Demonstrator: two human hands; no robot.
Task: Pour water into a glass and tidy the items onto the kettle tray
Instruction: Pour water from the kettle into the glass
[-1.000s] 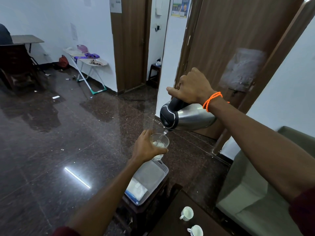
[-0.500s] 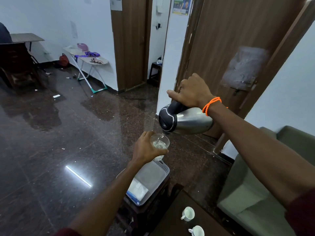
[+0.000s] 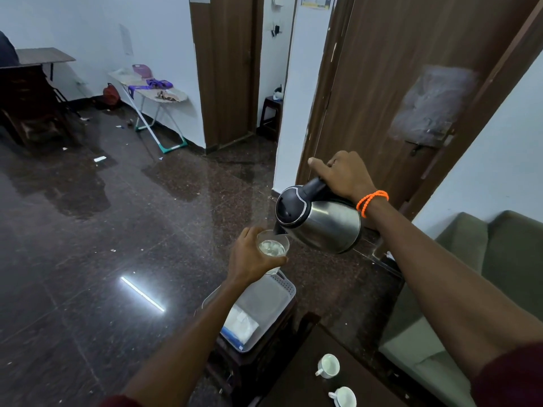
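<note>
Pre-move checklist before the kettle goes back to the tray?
1. Left hand grips glass: ok.
2. Right hand grips kettle handle: ok.
3. Spout over the glass rim: ok.
4. Water in glass, below the rim: ok.
5. Bare room on tray for the kettle: ok; a white packet fills its near end.
6. Kettle lid latched: cannot tell.

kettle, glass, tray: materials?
Kettle: body looks like brushed stainless steel, with soft grey reflections; lid and handle matte black, probably plastic.
Glass: clear, with water visible through it; glass or clear plastic, cannot tell.
Tray: translucent white plastic by the look, with a perforated rim.
</note>
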